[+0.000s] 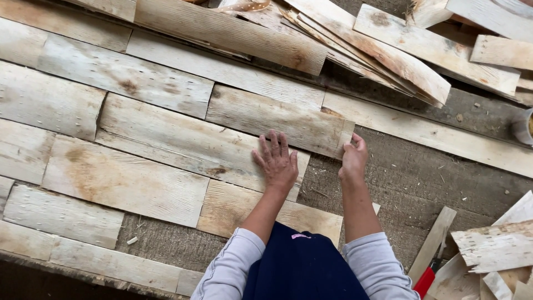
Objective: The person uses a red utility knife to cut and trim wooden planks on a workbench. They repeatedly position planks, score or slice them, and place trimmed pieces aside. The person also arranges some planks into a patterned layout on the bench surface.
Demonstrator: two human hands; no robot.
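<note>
My left hand [276,161] lies flat, fingers spread, on a pale weathered shingle [183,141] in a laid row. Just above it sits another wooden shingle [272,116], and my right hand [353,158] pinches that board's right end with the fingertips. Both shingles rest on a dark felt-like surface [411,178] among overlapping rows of similar boards. My grey sleeves and a dark blue garment show at the bottom.
A loose heap of shingles [388,44] lies along the top. More shingle pieces [494,247] are stacked at the lower right, beside a red-handled tool [426,279]. A small container [523,126] sits at the right edge. The laid rows end at a lower left edge [83,272].
</note>
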